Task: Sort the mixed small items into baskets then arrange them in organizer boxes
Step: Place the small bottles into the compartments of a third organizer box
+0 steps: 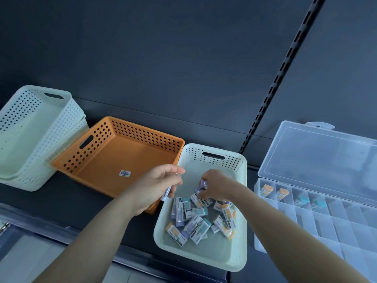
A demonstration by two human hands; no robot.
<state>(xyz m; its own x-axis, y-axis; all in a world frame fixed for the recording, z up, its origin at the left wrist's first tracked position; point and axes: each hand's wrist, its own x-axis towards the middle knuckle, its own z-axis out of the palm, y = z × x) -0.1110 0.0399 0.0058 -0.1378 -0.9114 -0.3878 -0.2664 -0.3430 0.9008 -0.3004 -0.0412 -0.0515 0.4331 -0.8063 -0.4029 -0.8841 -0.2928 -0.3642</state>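
Two dozen or so small wrapped items, capped in purple, teal and orange, are heaped in the pale green basket at the near centre of the dark surface. The right hand is held over the far part of this heap, its fingers pinched on a purple-capped item. The left hand is raised just left of the basket, its fingers curled round a white-wrapped item. An orange basket is set just left of the pale green one, with a label on its floor. A stack of pale baskets is seen at far left. An open clear organizer box is placed at right, lid tipped back; two orange-capped items and two teal-capped items are lodged in separate compartments of its far row.
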